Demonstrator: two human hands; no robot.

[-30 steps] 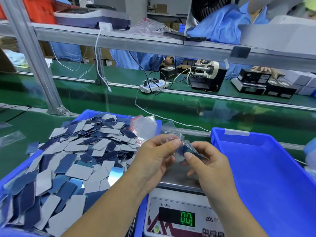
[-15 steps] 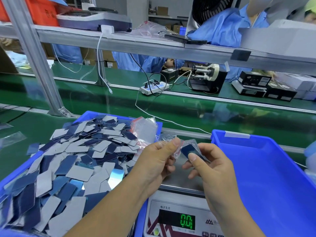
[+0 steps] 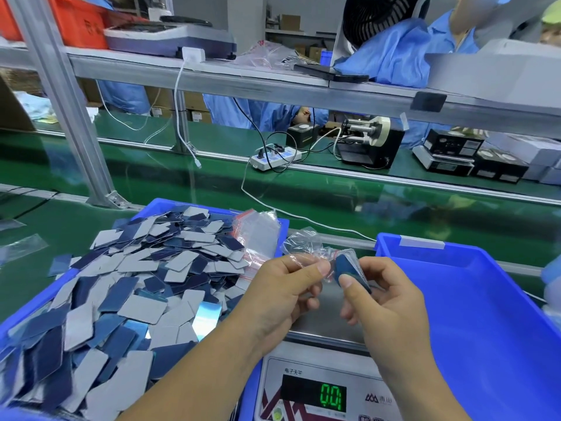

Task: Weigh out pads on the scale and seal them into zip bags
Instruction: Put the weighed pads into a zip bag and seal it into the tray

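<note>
Both hands (image 3: 283,294) (image 3: 387,294) pinch a zip bag (image 3: 329,262) of upright, right-leaning pads (image 3: 346,268).

- The scale (image 3: 321,387) at the bottom shows green lit digits reading "0.0" on its dark display (image 3: 314,393) (a further mark after them is unclear).
- Above the display, small printed Chinese characters read "电子天平".
- Right of the display sits a zigzag logo with two characters, too blurred to read.

A single head-worn wide-angle view looks forward and down from close above the scale (image 3: 321,387), with both forearms entering from the bottom edge and the shelf (image 3: 273,77) across the top.
</note>
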